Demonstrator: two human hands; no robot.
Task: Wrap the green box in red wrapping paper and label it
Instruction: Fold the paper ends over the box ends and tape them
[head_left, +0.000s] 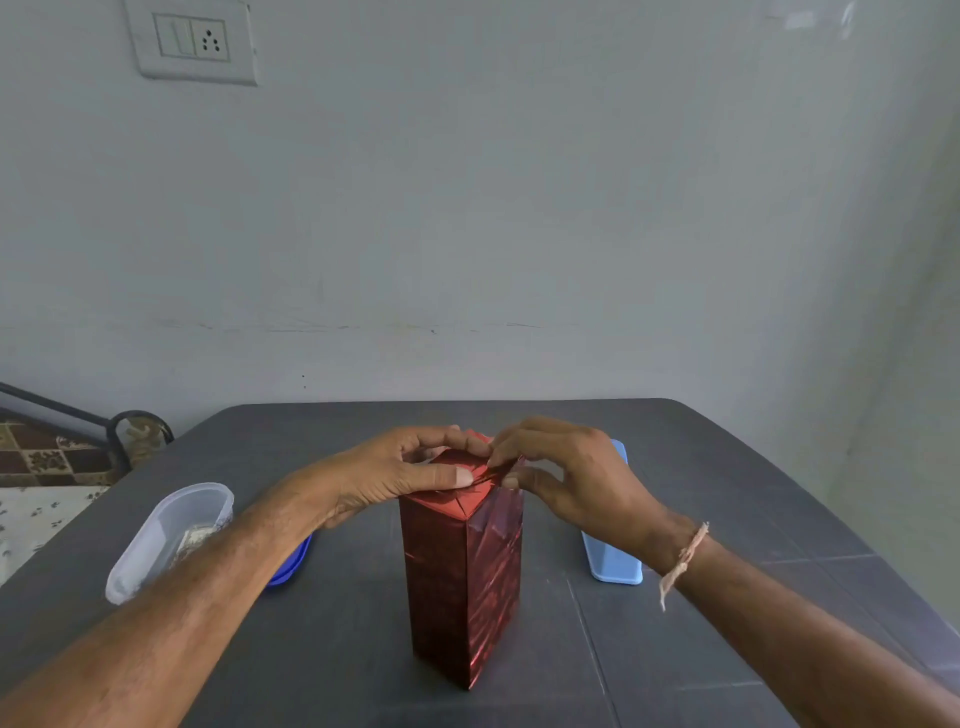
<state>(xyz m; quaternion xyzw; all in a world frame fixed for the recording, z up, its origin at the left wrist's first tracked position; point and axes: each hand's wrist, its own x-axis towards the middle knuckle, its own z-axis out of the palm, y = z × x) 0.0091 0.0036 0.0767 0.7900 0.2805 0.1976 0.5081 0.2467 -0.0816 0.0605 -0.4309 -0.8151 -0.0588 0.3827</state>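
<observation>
One tall box (462, 597), wrapped in shiny red paper (447, 501), stands upright in the middle of a dark table (727, 493). Left hand (395, 475) grips its top, thumb flat on the folded paper, fingers curved over the far edge. Right hand (571, 478) pinches a top flap between thumb and forefinger. Clear tub (156, 540) and blue lid (293, 566) lie left; a pale blue case (610, 564) lies right, behind the wrist.
</observation>
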